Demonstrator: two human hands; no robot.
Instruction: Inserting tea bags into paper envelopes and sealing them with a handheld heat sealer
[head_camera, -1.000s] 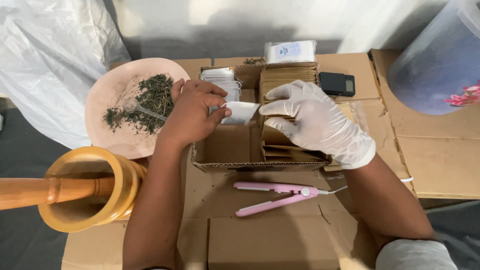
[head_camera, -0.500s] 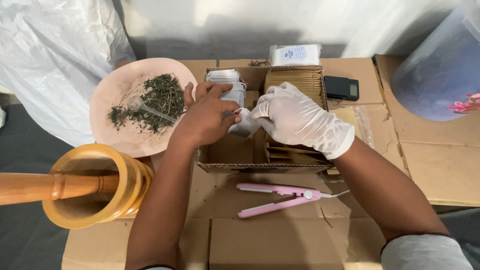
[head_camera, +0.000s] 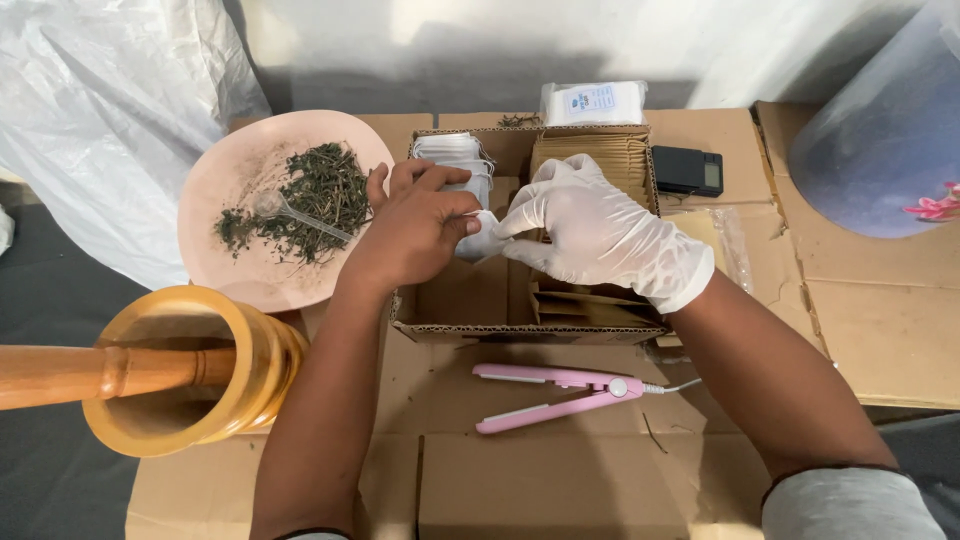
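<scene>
Both hands, bare left (head_camera: 415, 228) and gloved right (head_camera: 590, 235), pinch small white bag (head_camera: 482, 240), probably empty, over cardboard box (head_camera: 520, 325).

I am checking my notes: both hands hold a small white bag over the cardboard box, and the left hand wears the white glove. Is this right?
Not quite. The head view shows the white glove on the right hand; the left hand is bare. Both do hold the small white bag over the cardboard box.

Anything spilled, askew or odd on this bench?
Only small things. A few dried herb bits lie on the cardboard behind the open box, away from the pink plate. Only the right hand is gloved; the left hand is bare. Both pinch a small white bag.
</scene>
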